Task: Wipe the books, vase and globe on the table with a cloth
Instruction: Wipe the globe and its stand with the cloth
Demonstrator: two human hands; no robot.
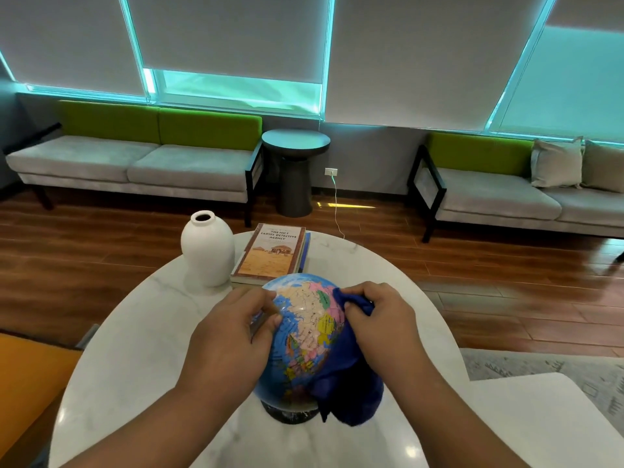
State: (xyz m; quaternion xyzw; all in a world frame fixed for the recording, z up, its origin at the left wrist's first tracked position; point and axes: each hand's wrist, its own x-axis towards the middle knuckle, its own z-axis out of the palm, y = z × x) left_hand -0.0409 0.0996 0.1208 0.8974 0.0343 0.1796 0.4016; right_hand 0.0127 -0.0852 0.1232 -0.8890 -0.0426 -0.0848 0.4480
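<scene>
Both hands work the globe [304, 336] at table [141, 359] centre: left hand [233, 336] fingers steady it, right hand [381, 319] fingers clamp the cloth [351, 380] against it. Vase [207, 248] at 11 o'clock, books [270, 255] at 12; whether either is wiped cannot be told.

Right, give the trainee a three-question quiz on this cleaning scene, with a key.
1. True or false: the right hand presses a blue cloth against the globe.
2. What does the left hand do? A) lifts the white vase B) steadies the globe C) opens a book
3. What lies on the marble table right behind the globe, beside the vase?

Key
1. True.
2. B: its fingers rest on the globe's left side.
3. A stack of books, topped by "The No 1 Ladies' Detective Agency".
</scene>
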